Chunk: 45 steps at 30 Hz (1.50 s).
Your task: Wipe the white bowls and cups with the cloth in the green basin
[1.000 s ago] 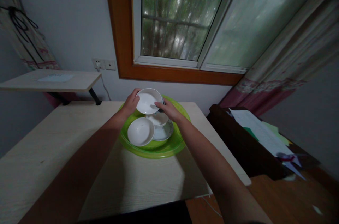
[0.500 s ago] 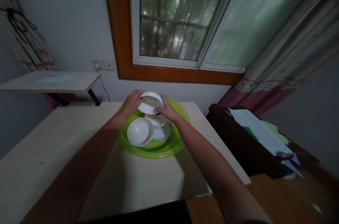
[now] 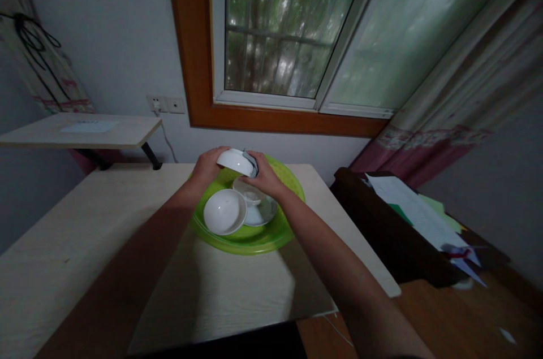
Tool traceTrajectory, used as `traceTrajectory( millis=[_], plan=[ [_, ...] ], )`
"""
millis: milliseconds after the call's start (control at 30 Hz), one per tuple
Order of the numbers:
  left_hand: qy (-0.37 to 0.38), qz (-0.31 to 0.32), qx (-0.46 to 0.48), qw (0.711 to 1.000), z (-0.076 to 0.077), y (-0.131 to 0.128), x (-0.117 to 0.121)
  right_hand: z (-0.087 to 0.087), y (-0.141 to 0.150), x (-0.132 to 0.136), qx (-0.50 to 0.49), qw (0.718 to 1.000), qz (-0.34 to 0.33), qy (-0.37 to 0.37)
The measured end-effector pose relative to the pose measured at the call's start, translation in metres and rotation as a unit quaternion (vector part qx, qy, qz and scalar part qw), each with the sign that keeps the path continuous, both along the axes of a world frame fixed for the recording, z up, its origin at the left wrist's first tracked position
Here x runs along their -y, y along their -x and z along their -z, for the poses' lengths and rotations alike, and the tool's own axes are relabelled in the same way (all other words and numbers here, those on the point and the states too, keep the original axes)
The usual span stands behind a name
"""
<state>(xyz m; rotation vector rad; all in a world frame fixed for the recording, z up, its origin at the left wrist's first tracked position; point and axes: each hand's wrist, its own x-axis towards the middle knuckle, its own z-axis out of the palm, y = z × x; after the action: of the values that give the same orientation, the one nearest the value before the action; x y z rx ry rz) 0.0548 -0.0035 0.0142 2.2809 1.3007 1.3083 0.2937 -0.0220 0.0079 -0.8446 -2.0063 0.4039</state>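
Note:
A white bowl [image 3: 235,161] is held up over the green basin [image 3: 254,247], tipped so its outer side shows. Gripping its left edge is my left hand [image 3: 208,165]. My right hand [image 3: 263,176] is closed on a grey cloth [image 3: 251,163], pressed against the bowl's right side; whether it is a cloth or a thin sponge is hard to make out. Below them in the basin, another white bowl [image 3: 224,212] lies open side up. Beside it sit a smaller white bowl [image 3: 250,192] and a white plate [image 3: 262,213] that is partly covered by the bowls.
The basin stands on a pale wooden table [image 3: 237,285] near the wall below a window [image 3: 292,25]. A raised shelf [image 3: 80,132] is at the left. On the right, past the table's edge, a dark brown cabinet [image 3: 369,223] carries papers [image 3: 416,212].
The held bowl has turned over, from showing its inside to showing its outside. The grey cloth in my right hand now shows at the bowl's right side.

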Motion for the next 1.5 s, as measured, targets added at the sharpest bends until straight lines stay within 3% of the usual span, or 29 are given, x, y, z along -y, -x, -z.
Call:
traceTrajectory(
  millis=[200, 367, 633, 867, 1167, 1367, 1500],
  plan=[
    [-0.044, 0.011, -0.019, 0.999, -0.006, 0.001, 0.007, -0.012, -0.003, 0.007, -0.071, 0.989, -0.027, 0.130],
    [-0.069, 0.035, -0.040, 0.996, -0.010, -0.001, 0.016, -0.007, -0.002, 0.005, -0.140, 0.962, -0.021, 0.232],
    [-0.090, 0.062, -0.011, 0.994, -0.008, -0.002, 0.017, -0.009, 0.005, 0.009, -0.242, 0.882, -0.059, 0.399],
    [-0.060, 0.059, 0.014, 0.996, -0.006, -0.007, 0.009, -0.015, 0.002, 0.006, -0.290, 0.886, -0.056, 0.359],
    [0.068, 0.051, 0.119, 0.989, -0.006, -0.013, 0.002, -0.017, -0.001, 0.005, -0.294, 0.911, -0.023, 0.289],
    [0.233, 0.089, 0.277, 0.928, -0.020, -0.016, -0.002, -0.013, -0.004, -0.001, -0.278, 0.933, 0.001, 0.229],
    [0.308, 0.096, 0.286, 0.902, -0.028, -0.013, 0.011, -0.017, -0.005, 0.003, -0.230, 0.948, 0.010, 0.218]
  ],
)
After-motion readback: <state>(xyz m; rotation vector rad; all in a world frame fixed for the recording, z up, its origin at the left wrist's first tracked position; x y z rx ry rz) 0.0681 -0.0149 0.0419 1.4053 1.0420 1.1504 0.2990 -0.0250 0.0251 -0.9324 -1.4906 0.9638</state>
